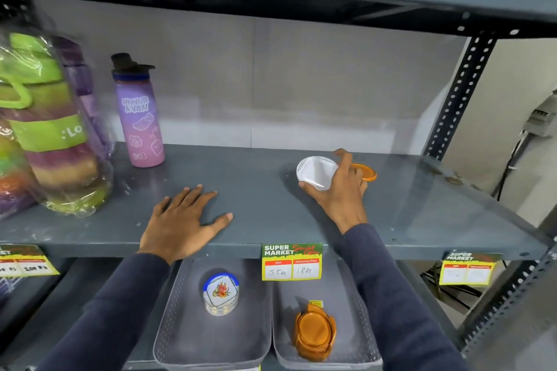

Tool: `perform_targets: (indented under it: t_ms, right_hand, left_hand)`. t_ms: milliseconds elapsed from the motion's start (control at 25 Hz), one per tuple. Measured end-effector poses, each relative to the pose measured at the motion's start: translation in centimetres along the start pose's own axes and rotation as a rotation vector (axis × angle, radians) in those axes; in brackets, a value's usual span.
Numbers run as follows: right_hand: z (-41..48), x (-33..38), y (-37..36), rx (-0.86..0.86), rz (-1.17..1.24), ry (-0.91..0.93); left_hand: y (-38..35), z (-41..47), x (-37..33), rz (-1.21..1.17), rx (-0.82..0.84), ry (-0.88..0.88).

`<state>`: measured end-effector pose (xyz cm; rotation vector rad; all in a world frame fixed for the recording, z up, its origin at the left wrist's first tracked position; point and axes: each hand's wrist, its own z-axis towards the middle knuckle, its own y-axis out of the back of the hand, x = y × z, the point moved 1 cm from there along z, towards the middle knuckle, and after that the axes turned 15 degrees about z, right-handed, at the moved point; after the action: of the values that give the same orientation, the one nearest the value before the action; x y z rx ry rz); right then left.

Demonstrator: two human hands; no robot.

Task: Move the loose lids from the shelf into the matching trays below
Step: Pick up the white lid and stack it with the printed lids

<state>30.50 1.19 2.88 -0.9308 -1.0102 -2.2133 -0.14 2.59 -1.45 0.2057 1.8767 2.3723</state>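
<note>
My right hand [340, 190] grips a white perforated lid [315, 172], tilted up off the grey shelf [256, 190]. An orange lid [366, 172] lies flat on the shelf just behind that hand, partly hidden by the fingers. My left hand [184, 220] rests flat and spread on the shelf near its front edge, holding nothing. Below, the left grey tray [177, 325] holds a stack of white lids with a blue rim and flower print [221, 294]. The right grey tray [361, 349] holds a stack of orange lids [315, 331].
A purple-pink water bottle [140, 117] stands at the shelf's left back. Wrapped green and purple bottles [45, 129] crowd the far left. Price tags [291, 262] hang on the shelf's front lip. A perforated steel upright [461, 93] bounds the right side.
</note>
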Motion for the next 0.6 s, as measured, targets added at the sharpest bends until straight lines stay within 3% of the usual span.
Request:
perform_targets:
  t_ms: [400,480,600]
  right_hand:
    - [-10.4,11.7,6.7,-0.218,0.332,0.657]
    - [-11.2,12.3,7.3,-0.233,0.366,0.681]
    - [-11.5,12.7,7.0,-0.172,0.493,0.530]
  left_hand:
    - [0.0,-0.1,-0.2,-0.002,0.004,0.001]
    - [0.1,-0.1,-0.2,-0.001,0.007,-0.001]
    - [0.1,-0.1,-0.2,0.000,0.010,-0.006]
